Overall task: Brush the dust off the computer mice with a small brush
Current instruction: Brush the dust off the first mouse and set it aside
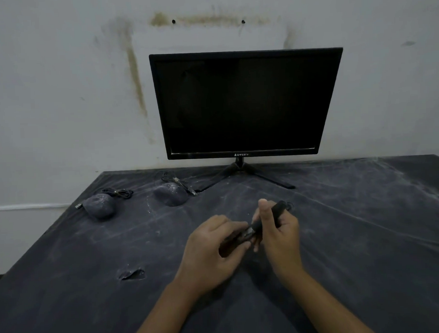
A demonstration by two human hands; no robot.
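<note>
1. Two dusty mice, a left mouse (99, 205) and a right mouse (170, 193), sit far back-left on the table (354, 223), apart from both hands.
2. Right hand (282, 236) grips the brush (278, 210) handle.
3. Left hand (212, 249) pinches its other end.

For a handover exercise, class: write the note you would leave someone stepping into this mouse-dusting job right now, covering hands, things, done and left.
Right hand: grips the small brush by its black handle, above the table.
Left hand: holds the brush's other, dark end; I cannot tell if that is bristles or a cap.
Things: left mouse and right mouse lie at the table's far left, left of the monitor stand, with their cables bundled.
Done: brush in hand only.
Left: both mice look dusty, so brush each.
</note>
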